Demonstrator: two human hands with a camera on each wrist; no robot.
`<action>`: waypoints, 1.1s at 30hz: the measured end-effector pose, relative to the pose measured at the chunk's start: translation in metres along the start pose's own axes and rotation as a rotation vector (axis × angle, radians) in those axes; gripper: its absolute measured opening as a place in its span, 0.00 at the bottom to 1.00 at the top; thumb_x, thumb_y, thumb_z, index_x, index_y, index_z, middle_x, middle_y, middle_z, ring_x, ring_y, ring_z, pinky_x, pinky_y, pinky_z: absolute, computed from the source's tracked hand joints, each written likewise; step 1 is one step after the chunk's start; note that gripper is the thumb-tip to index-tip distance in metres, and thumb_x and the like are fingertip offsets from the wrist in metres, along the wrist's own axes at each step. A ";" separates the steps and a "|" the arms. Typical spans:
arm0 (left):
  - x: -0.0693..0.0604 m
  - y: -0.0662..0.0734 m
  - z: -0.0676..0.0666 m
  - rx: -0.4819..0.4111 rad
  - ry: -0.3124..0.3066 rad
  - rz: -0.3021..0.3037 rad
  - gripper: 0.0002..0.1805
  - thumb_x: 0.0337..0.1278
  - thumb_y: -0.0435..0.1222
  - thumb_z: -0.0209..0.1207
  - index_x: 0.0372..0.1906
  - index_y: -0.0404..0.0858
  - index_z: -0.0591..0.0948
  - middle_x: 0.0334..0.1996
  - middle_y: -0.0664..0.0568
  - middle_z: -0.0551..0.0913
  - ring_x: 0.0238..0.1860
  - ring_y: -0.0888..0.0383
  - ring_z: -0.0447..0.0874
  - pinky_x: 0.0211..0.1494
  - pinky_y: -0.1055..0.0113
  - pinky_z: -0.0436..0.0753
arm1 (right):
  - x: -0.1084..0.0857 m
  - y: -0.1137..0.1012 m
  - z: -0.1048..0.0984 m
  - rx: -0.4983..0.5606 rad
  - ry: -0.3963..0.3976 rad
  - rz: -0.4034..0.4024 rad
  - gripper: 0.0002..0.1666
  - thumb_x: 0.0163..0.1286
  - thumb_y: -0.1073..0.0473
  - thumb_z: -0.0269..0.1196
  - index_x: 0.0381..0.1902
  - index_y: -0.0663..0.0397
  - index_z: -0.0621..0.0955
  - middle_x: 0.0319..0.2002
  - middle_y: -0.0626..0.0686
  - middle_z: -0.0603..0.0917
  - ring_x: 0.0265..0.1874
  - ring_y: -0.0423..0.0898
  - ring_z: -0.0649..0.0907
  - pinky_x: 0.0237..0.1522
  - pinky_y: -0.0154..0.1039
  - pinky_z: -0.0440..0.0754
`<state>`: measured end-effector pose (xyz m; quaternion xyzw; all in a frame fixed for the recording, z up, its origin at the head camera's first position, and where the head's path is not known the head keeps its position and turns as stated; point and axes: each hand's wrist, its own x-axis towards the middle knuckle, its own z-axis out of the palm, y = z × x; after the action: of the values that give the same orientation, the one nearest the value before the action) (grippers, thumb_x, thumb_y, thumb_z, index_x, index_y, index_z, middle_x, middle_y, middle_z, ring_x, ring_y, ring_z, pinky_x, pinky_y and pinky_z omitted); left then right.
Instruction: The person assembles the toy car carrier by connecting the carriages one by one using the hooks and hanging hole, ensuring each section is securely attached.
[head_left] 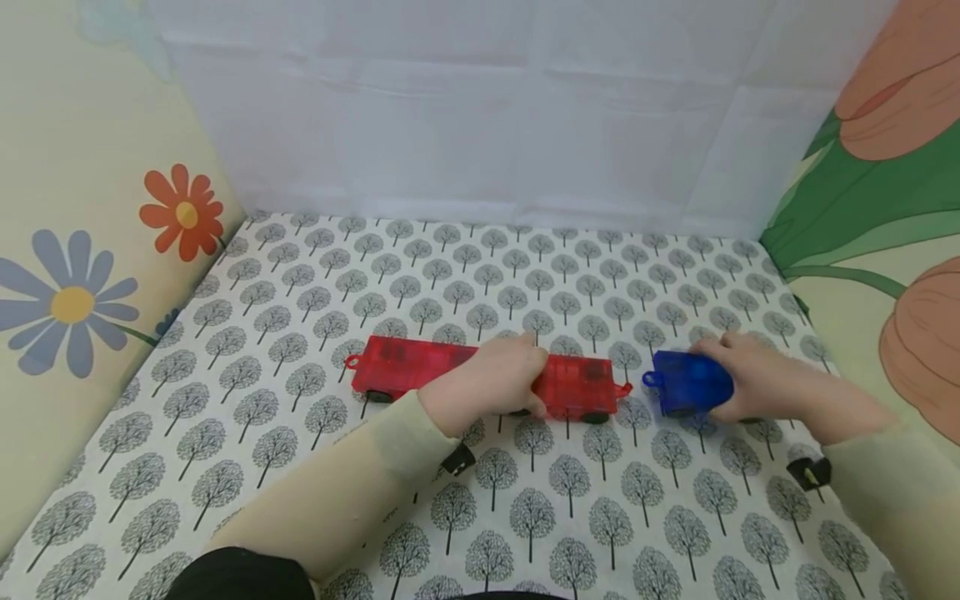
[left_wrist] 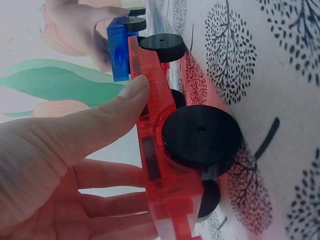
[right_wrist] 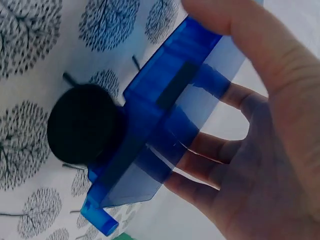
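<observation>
A translucent red toy car base [head_left: 581, 379] with black wheels stands on the cloth, a loop at its left end and a hook at its right. My left hand [head_left: 491, 375] grips its middle from above and hides that part; whether it is one piece or two joined cannot be told. In the left wrist view the thumb [left_wrist: 115, 107] presses the near side of the red base [left_wrist: 172, 192]. Just to the right, my right hand [head_left: 768, 379] holds a blue toy car base [head_left: 686, 379], its loop facing the red hook across a small gap. Thumb and fingers straddle the blue base [right_wrist: 150, 120].
White cloth printed with grey trees [head_left: 570, 533] covers the surface. A white sheet [head_left: 480, 125] hangs behind it. Flower-patterned panels stand at the left [head_left: 45, 167] and right [head_left: 922, 225].
</observation>
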<state>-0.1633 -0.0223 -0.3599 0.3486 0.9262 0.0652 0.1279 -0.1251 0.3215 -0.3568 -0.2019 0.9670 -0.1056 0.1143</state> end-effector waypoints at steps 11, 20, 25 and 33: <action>0.000 0.001 0.000 0.008 0.002 0.005 0.27 0.38 0.53 0.77 0.41 0.41 0.83 0.35 0.53 0.74 0.31 0.59 0.75 0.38 0.64 0.75 | 0.004 -0.012 0.007 0.029 -0.026 0.005 0.53 0.43 0.38 0.79 0.65 0.52 0.73 0.49 0.62 0.75 0.45 0.61 0.79 0.38 0.60 0.81; -0.001 0.001 -0.001 0.004 0.002 0.001 0.27 0.37 0.53 0.77 0.41 0.41 0.83 0.35 0.53 0.74 0.30 0.59 0.75 0.37 0.64 0.75 | 0.006 -0.014 0.010 0.013 -0.045 0.025 0.55 0.42 0.35 0.78 0.66 0.49 0.72 0.48 0.62 0.74 0.42 0.59 0.79 0.34 0.58 0.81; -0.001 0.000 -0.001 -0.006 0.005 0.000 0.27 0.37 0.53 0.77 0.41 0.41 0.83 0.35 0.53 0.74 0.30 0.59 0.74 0.37 0.64 0.75 | 0.007 -0.016 0.010 0.003 -0.047 0.035 0.55 0.42 0.36 0.79 0.66 0.49 0.72 0.47 0.62 0.74 0.42 0.58 0.79 0.35 0.57 0.82; -0.001 0.000 -0.001 -0.008 0.004 0.006 0.27 0.38 0.53 0.77 0.41 0.41 0.83 0.37 0.52 0.75 0.30 0.59 0.75 0.38 0.64 0.75 | 0.008 -0.019 0.014 -0.006 -0.057 0.035 0.54 0.41 0.35 0.79 0.64 0.49 0.73 0.44 0.59 0.75 0.40 0.55 0.78 0.36 0.55 0.81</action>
<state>-0.1628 -0.0234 -0.3592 0.3507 0.9252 0.0699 0.1271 -0.1212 0.2992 -0.3670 -0.1880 0.9671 -0.0948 0.1430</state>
